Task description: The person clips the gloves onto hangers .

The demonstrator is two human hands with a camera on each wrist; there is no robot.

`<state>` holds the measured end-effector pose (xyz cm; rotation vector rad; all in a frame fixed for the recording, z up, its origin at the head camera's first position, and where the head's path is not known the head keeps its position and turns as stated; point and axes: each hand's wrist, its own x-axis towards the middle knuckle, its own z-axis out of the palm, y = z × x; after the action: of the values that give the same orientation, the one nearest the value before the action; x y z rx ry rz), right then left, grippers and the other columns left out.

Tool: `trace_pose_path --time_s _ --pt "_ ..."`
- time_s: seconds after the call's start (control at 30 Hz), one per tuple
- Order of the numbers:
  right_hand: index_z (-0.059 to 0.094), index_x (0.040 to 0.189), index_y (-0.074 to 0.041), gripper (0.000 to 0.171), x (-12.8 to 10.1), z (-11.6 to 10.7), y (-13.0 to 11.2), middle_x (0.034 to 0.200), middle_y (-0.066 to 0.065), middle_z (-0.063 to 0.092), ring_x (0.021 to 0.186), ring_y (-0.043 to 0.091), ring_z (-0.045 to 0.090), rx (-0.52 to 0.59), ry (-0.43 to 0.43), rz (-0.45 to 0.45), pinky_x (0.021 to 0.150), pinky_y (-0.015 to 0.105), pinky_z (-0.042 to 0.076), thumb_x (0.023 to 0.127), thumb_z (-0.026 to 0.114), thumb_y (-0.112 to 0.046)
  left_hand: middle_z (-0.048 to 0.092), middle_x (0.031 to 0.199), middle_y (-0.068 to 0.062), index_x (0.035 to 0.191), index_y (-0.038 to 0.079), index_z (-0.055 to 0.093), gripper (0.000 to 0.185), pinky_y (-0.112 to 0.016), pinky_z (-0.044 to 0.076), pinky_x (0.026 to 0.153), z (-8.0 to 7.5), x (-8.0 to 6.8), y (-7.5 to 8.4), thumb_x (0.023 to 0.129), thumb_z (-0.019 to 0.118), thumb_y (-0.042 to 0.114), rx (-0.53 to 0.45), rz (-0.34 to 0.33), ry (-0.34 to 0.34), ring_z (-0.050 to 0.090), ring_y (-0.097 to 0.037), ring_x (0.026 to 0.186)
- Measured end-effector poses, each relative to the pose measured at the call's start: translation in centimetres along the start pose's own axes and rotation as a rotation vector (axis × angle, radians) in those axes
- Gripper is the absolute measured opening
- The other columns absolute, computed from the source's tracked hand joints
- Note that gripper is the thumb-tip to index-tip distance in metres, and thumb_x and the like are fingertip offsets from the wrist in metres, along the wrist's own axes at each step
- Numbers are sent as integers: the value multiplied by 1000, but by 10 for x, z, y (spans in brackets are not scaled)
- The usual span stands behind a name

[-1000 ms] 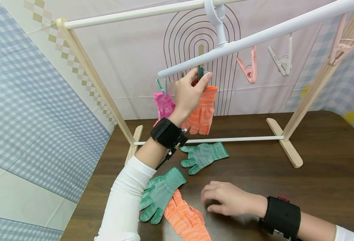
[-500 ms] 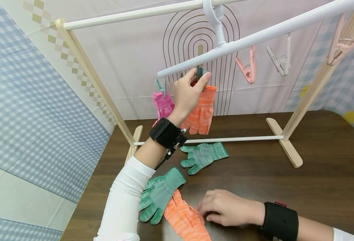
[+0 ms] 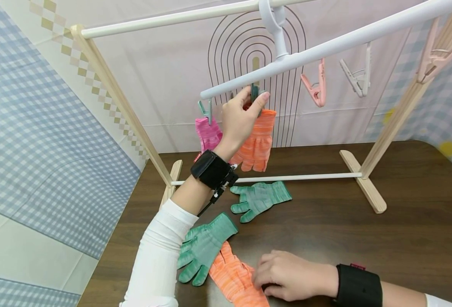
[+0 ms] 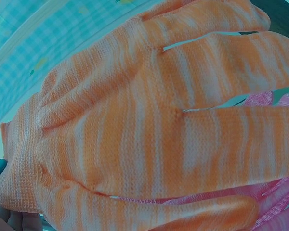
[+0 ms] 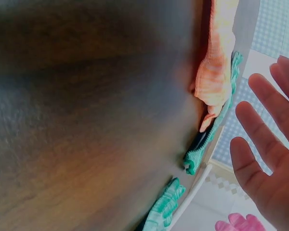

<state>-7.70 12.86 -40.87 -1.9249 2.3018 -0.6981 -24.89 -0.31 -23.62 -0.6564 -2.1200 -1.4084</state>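
Right hand lowers onto the loose orange glove while the left hand stays on the clip.

Left to right: the left hand [image 3: 241, 117] remains raised at the white hanger bar [image 3: 325, 44], its fingers pinching the dark green clip [image 3: 255, 92] that holds the hung orange glove [image 3: 257, 143] beside the pink glove [image 3: 208, 134]. On the worktop [image 3: 364, 238], the right hand [image 3: 287, 275] has moved nearer and left over the last second; its relaxed, open fingers now rest on the lying orange glove [image 3: 235, 279], beside the green glove [image 3: 204, 245], indicating the pickup is beginning.
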Motion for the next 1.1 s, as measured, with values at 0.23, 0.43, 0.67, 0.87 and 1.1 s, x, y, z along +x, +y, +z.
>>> trace_pose_path --time_s 0.23,0.43,0.67,0.87,1.1 --pt "59 90 -25 10 -5 10 0 93 -17 60 87 -1 50 -29 -81 12 67 10 30 84 59 -18 52 61 1 81 13 53 23 -18 26 49 0 0 0 86 55 36 8 -3 1 39 -9 53" --pt "57 93 -25 16 -10 14 3 93 -16 59 84 -2 49 4 -136 50 65 12 30 82 60 -14 51 61 1 79 13 52 24 -18 25 49 0 0 0 86 54 36 12 -3 4 38 -9 53" --pt "58 98 -24 21 -16 12 4 99 -14 58 86 0 48 -45 -139 56 70 13 36 80 61 -15 52 61 1 80 14 52 24 -18 25 49 -1 0 0 86 54 37 7 -1 2 40 -10 54" --pt "58 102 -27 26 -25 10 4 108 -11 55 89 2 46 -92 -160 115 71 19 39 79 64 -18 50 60 1 79 14 51 24 -19 24 48 -1 0 1 86 54 37 6 0 2 37 -11 52" --pt "56 100 -29 29 -36 9 5 105 -11 52 87 3 43 -145 -133 163 68 19 35 76 66 -15 49 60 1 78 13 50 25 -18 24 48 0 0 0 86 54 37 7 -4 3 37 -10 52"
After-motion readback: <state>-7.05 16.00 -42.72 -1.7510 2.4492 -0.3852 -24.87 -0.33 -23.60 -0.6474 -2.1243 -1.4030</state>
